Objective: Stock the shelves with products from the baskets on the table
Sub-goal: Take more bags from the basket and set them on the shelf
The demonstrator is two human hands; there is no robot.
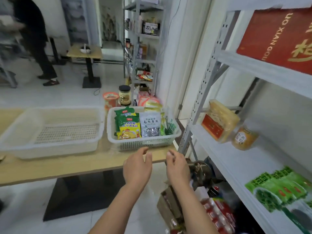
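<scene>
- Left hand (137, 168) and right hand (177, 168): both empty, fingers loosely curled and spread, nothing gripped. They hover side by side over the near edge of the counter (50, 168), just short of the full basket.
- Full basket (145, 144): white perforated plastic, on the right end of the counter. Holds upright packets: green-and-yellow seasoning bags (129, 127) on the left, a grey clear-window bag (150, 125) in the middle, green packets (168, 127) at the right wall.
- Empty basket (50, 132): same type, sits to the left of the full one, close beside it; can't tell if the rims touch.
- Far side of the full basket, on the counter: orange-lidded cup (110, 99), dark-lidded jar (125, 95), and a pile of pink/yellow bags (149, 101).
- Shelves (253, 65): white metal rack at right, next to the counter's right end.
  - Upper board: large red box (276, 38) with gold lettering.
  - Middle board: clear noodle pack with red label (219, 120), and an orange jar (244, 138) just to its near side.
  - Lower board: green packets with vegetable print (276, 188), blurred.
  - Bottom, near the floor: red packs (217, 215) and a cardboard box (168, 203), detail unclear.
- Background: second rack (143, 39) with goods far centre, small table (85, 51) with a bowl, a person in dark clothes (33, 39) far left.
</scene>
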